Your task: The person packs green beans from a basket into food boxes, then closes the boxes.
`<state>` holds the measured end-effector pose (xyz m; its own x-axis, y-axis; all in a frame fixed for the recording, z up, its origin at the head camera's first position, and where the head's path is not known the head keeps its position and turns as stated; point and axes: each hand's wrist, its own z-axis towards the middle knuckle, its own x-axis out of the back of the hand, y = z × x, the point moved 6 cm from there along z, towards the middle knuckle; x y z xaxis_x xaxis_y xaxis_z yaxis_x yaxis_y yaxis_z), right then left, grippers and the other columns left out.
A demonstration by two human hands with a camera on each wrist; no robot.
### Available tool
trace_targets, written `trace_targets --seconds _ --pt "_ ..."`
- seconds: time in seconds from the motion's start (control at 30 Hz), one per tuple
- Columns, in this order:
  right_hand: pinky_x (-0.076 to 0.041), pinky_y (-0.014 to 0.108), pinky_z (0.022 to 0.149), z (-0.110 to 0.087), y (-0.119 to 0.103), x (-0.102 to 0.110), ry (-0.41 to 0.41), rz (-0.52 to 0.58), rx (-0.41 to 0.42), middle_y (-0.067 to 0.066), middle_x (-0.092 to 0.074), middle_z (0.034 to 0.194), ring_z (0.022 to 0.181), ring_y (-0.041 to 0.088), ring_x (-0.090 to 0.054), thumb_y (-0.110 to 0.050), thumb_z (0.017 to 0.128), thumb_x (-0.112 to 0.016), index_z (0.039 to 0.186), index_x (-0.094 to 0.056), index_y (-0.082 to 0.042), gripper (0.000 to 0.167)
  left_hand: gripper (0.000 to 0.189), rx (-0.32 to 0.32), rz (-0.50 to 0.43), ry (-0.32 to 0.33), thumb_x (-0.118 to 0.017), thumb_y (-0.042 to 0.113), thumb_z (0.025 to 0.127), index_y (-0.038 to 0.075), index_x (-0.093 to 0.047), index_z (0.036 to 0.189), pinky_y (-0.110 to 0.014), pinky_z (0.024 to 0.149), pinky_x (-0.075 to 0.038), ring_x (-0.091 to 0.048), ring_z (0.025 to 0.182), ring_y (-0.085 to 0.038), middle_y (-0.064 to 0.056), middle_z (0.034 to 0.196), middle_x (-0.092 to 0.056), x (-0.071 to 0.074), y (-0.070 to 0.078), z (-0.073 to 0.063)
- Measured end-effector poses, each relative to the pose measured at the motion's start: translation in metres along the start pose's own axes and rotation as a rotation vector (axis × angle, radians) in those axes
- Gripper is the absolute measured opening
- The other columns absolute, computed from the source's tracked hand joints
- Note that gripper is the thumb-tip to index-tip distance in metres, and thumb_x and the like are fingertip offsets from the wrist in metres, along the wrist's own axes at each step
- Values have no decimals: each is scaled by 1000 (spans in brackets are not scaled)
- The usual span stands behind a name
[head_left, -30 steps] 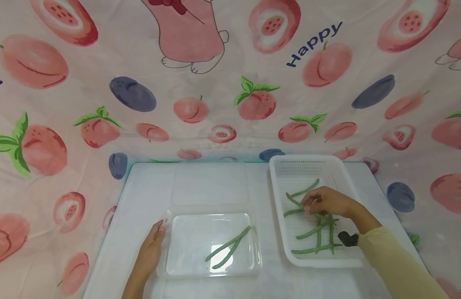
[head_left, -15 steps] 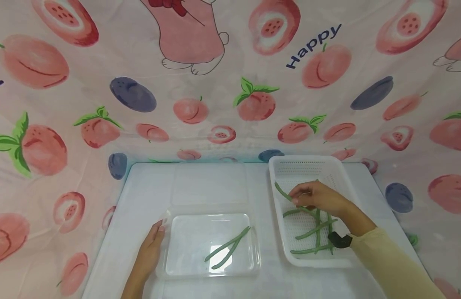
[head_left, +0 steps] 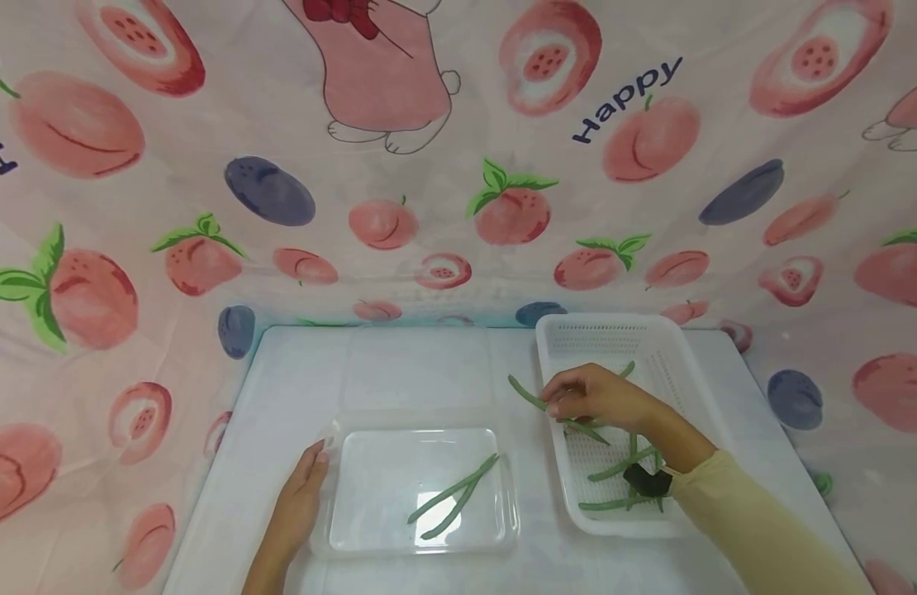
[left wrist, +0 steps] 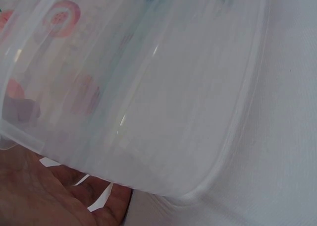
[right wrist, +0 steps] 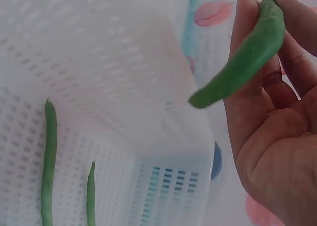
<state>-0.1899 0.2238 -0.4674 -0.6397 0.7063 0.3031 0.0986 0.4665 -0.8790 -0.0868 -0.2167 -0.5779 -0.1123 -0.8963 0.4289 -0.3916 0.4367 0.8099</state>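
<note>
My right hand [head_left: 596, 401] pinches a green bean [head_left: 528, 392] between thumb and fingers, over the left rim of the white perforated basket [head_left: 545, 347]. The right wrist view shows this bean [right wrist: 247, 57] up close, one end pointing down past the fingers. Several other green beans [head_left: 615, 502] lie in the basket, partly hidden by my hand and wrist. At the left, my left hand [head_left: 301, 496] grips the side of a clear plastic box [head_left: 380, 487], thumb at the rim. Two green beans [head_left: 447, 493] lie crossed in that box. The left wrist view shows the fingers [left wrist: 94, 196] below the box wall.
Both containers stand on a white table [head_left: 280, 372], with a strip of tabletop between them. A faint clear flat sheet or lid [head_left: 421, 364] lies behind the plastic box. A fruit-printed cloth [head_left: 429, 207] hangs behind and along the sides.
My right hand has lifted the green bean from the basket and carried it left to the rim, where one end now sticks out beyond the basket. The left hand has stayed put.
</note>
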Motion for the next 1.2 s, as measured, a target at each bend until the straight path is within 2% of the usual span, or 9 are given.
trace_targets --seconds 0.17,0.23,0.37,0.67,0.9,1.07,1.2 --pt "-53 27 64 7 -11 -12 -23 18 11 5 -72 94 75 13 -63 -17 93 -76 115 -72 -2 27 74 -6 4 1 -21 63 106 14 -26 161 -68 121 -15 -17 156 -45 -16 169 -23 0 1 -1" --pt "-54 26 64 10 -14 -17 -36 20 16 11 -73 96 75 14 -64 -16 93 -76 115 -72 -2 26 74 -9 7 0 -21 63 106 14 -25 161 -69 121 -16 -17 156 -46 -17 169 -23 0 1 0" --pt "-54 29 66 17 -16 -27 -57 8 21 14 -73 94 75 16 -64 -17 92 -77 112 -73 -4 24 73 -14 3 1 -21 62 106 14 -26 161 -69 120 -16 -18 155 -46 -18 168 -25 0 0 0" --pt "-56 30 67 25 -23 -43 -91 -27 31 3 -72 84 76 16 -65 -18 92 -78 109 -75 -9 19 72 -25 -20 2 -22 63 106 16 -29 160 -69 121 -15 -19 156 -45 -15 168 -27 0 -1 0" --pt "-56 29 68 31 -27 -51 -102 -75 53 1 -73 85 76 14 -65 -20 92 -78 108 -76 -10 19 72 -13 -3 8 -21 64 106 16 -29 160 -68 121 -16 -20 155 -44 -15 169 -26 0 -2 0" --pt "-55 28 66 37 -33 -62 -140 -69 74 1 -72 86 73 14 -65 -18 92 -77 107 -76 -12 16 72 -7 10 7 -21 63 106 15 -28 160 -68 120 -17 -20 155 -46 -17 168 -25 -1 -2 1" --pt "-56 27 68 42 -40 -72 -168 -86 112 2 -72 87 78 14 -65 -17 92 -77 107 -77 -12 16 72 -7 13 3 -20 63 106 15 -27 160 -68 120 -17 -19 155 -46 -17 168 -25 -1 -1 1"
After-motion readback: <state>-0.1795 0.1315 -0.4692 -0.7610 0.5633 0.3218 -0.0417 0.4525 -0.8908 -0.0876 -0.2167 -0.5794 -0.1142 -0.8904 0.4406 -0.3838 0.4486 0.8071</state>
